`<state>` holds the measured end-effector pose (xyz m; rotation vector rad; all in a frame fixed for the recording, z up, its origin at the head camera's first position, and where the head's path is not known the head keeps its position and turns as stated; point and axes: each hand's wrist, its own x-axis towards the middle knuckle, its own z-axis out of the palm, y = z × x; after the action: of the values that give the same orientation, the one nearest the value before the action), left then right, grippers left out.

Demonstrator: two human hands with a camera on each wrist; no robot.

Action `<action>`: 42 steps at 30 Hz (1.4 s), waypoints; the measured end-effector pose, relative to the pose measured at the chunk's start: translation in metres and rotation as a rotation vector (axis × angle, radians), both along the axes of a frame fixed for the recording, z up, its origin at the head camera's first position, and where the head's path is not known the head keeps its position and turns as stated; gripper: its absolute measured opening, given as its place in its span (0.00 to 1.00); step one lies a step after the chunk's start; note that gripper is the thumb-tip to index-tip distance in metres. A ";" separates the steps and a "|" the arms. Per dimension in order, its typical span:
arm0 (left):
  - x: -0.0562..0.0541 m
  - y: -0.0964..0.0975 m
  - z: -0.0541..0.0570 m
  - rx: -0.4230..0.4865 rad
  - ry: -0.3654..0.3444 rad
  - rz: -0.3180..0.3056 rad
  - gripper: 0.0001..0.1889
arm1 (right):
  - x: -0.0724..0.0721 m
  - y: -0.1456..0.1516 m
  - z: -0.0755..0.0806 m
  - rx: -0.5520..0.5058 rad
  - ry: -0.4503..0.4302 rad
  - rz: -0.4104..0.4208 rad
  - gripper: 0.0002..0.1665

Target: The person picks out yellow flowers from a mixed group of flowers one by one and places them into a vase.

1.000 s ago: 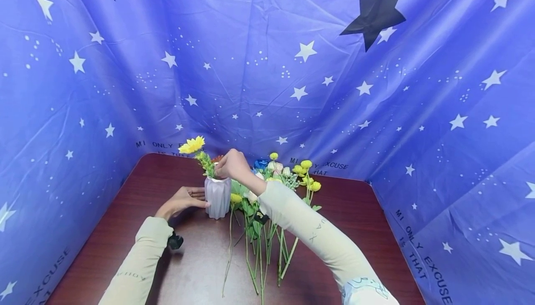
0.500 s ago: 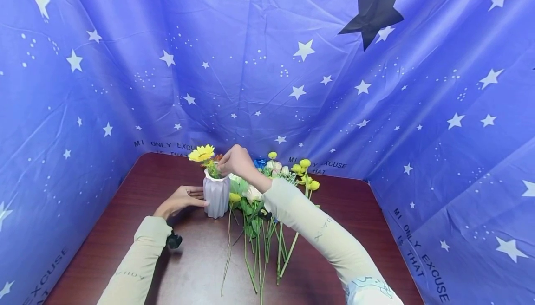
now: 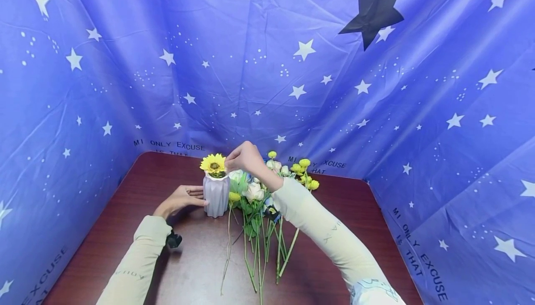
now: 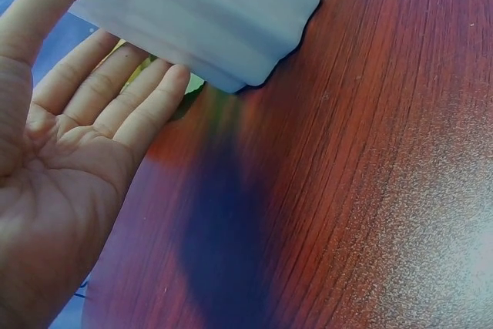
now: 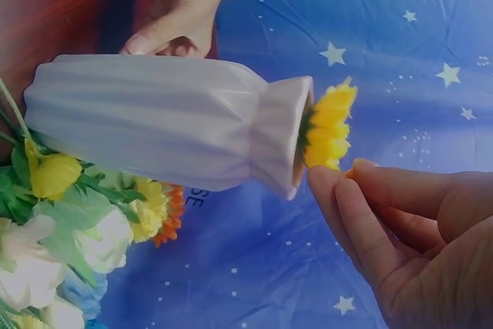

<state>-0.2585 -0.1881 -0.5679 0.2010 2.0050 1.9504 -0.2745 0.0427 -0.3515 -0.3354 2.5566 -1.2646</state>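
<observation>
A fluted, pale lilac vase stands upright on the table. In its mouth sits a yellow sunflower, its head just above the rim and its stem hidden inside. My left hand holds the vase low on its left side, the thumb in front and the fingers reaching behind; the left wrist view shows this hand with its palm apart from the wall. Over the rim, my right hand pinches the edge of the sunflower's petals between thumb and fingertips, clearest in the right wrist view.
To the vase's right lies a bunch of flowers, white, blue and yellow, their long green stems pointing to the front. Yellow button blooms stick out at its right. A blue starred cloth surrounds the dark red table.
The sunflower has moved right and sunk into the vase, its head turning to face the front. My right hand has shifted slightly right and up. My left hand has stayed at the vase.
</observation>
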 end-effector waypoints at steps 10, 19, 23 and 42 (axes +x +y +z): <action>0.002 -0.001 0.001 0.001 0.012 -0.011 0.41 | 0.000 0.024 0.001 -0.103 -0.041 -0.040 0.05; 0.001 -0.002 -0.001 -0.001 0.015 -0.024 0.40 | -0.002 0.049 -0.017 -0.135 -0.038 -0.110 0.06; 0.001 -0.002 0.000 -0.005 0.008 -0.017 0.40 | -0.002 0.059 -0.025 -0.121 -0.057 -0.153 0.09; 0.001 0.000 0.001 -0.003 0.006 -0.015 0.40 | 0.001 0.096 -0.072 -0.044 -0.203 -0.262 0.08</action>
<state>-0.2570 -0.1886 -0.5670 0.2208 2.0042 1.9392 -0.2737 0.1384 -0.4232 0.1196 2.4593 -1.3662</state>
